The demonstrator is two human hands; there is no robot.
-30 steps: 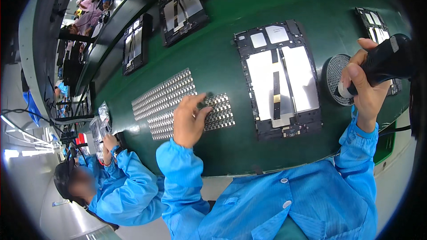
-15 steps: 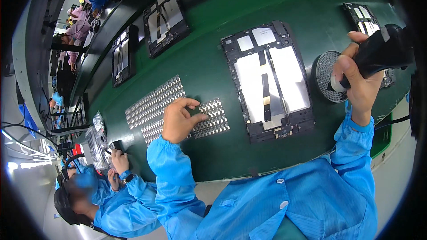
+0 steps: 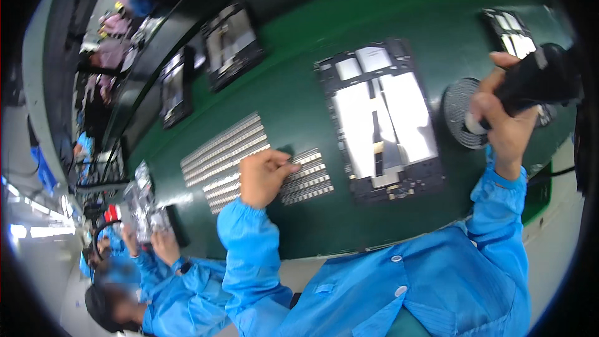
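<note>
My left hand (image 3: pixel 265 178) is over the right part of the sheets of small silvery pieces (image 3: pixel 232 150), thumb and forefinger pinched together. What they hold, if anything, is too small to make out. In my right hand (image 3: pixel 508 122) is a black hand-held tool (image 3: pixel 540 81), fingers wrapped round its thick body. The tool's pale tip is beside a round grey disc (image 3: pixel 457 112) with a speckled surface. Between my hands lies an opened tablet-like device (image 3: pixel 405 128), with bright silvery panels, a black frame and ribbon cables down its middle.
More opened devices lie at the back left (image 3: pixel 232 43), nearer the shelf (image 3: pixel 176 87) and far right (image 3: pixel 508 28). On the left, a co-worker in blue (image 3: pixel 181 293) handles something by clear plastic bags (image 3: pixel 140 203). The green bench top (image 3: pixel 299 93) runs beneath everything.
The view has shifted slightly, and the picture is blurrier. My left hand stays pinched by the small sheet, a little further right. The co-worker's hands have moved; my right hand keeps the tool.
</note>
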